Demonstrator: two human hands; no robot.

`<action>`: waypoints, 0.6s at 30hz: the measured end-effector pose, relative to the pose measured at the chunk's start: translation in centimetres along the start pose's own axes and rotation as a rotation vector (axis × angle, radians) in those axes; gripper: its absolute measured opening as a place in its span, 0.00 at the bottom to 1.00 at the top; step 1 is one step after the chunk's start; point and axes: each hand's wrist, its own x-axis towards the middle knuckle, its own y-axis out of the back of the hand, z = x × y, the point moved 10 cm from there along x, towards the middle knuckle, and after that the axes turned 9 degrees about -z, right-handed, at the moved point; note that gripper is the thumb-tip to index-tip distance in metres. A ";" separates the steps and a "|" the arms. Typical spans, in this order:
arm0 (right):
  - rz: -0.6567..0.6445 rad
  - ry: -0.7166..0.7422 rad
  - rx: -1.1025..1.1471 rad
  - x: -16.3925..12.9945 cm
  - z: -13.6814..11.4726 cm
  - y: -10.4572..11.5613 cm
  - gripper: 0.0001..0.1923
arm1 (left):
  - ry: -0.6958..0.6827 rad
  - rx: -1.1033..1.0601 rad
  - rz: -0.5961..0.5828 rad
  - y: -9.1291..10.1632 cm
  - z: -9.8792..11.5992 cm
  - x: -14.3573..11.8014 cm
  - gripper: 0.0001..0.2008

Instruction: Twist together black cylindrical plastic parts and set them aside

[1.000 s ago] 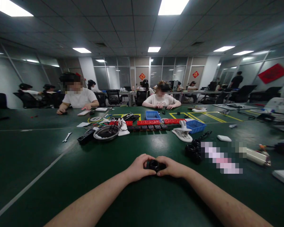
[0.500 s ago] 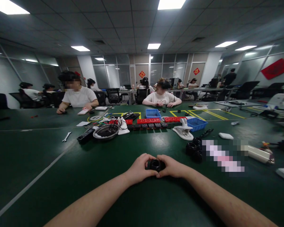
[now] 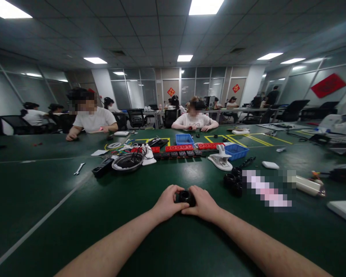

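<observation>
And here are both hands together over the green tabletop (image 3: pixel 150 246), the left hand (image 3: pixel 167 204) and the right hand (image 3: pixel 204 202) curled inward around one black round part (image 3: pixel 185 195), gripping it between them; the fingers bend over its far side, the thumbs come together at its near side, and a dark hollow in its top shows between them; with the white clip base (image 3: pixel 220 161) as the landmark, the part sits nearer the wearer and off to the left; whether it rests on the table or is held just above, I cannot tell.

By its looks this should be light, stiff plastic, not one to squash; the glossy skin may be a touch slippery, and the firm outer wall looks the place to take hold, leaving the hollow free; nothing about it looks especially fragile.

Around the landmark, a cluster of black round pieces (image 3: pixel 235 187) lies on its near right; a blue tray (image 3: pixel 237 152) stands just behind it to the right; a metal bowl (image 3: pixel 127 163) lies well off to its left.
</observation>
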 end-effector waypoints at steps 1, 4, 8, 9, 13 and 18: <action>-0.019 0.063 0.069 0.0 -0.2 -0.1 0.30 | -0.016 0.007 -0.026 0.0 0.1 0.0 0.18; -0.097 0.206 0.216 0.1 -0.6 -0.3 0.27 | -0.067 0.015 -0.087 -0.2 0.6 0.1 0.18; -0.220 0.247 0.395 0.3 -0.2 -1.0 0.15 | -0.111 0.012 -0.101 -0.1 1.2 -0.1 0.18; -0.241 0.245 0.444 0.3 -0.1 -1.1 0.14 | -0.119 0.012 -0.099 -0.1 1.4 -0.2 0.17; -0.267 0.230 0.515 0.3 0.1 -1.3 0.13 | -0.132 0.012 -0.104 -0.1 1.9 -0.3 0.17; -0.248 0.259 0.417 0.4 -0.2 -1.1 0.14 | -0.125 0.020 -0.108 -0.2 1.6 -0.2 0.21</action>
